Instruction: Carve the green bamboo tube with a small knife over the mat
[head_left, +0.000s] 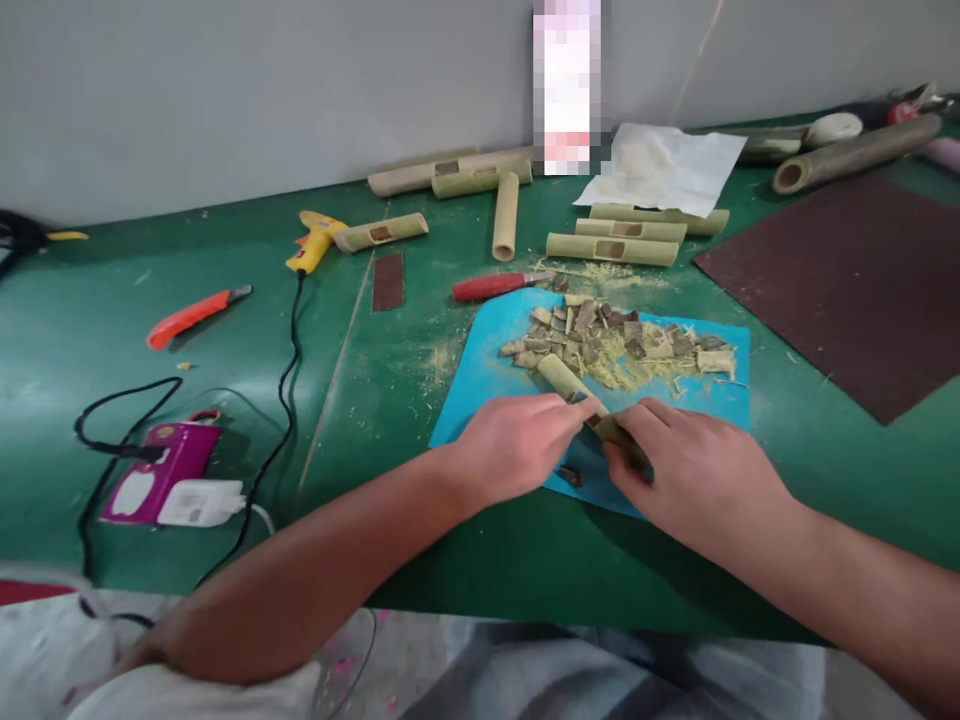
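Over the blue mat, a short bamboo tube (pixel 564 380) with a cut notch lies slantwise. My right hand (pixel 686 450) is wrapped around its near end, thumb on the near side. My left hand (pixel 517 445) is closed, its fingertips pinched at the notch. A small dark piece shows by those fingertips; its kind is not clear. Just beyond the tube, bamboo chips and shavings (pixel 626 355) are heaped on the blue mat (pixel 487 350). One dark chip (pixel 570 475) lies between my hands. A red-handled knife (pixel 491 287) rests at the mat's far edge.
Several notched bamboo tubes (pixel 615 249) lie farther back, near a white paper sheet (pixel 664 165). Brown sandpaper (pixel 847 290) covers the right side. At left are an orange cutter (pixel 191 317), a yellow glue gun (pixel 319 240) with its cord, and a purple power strip (pixel 187 455).
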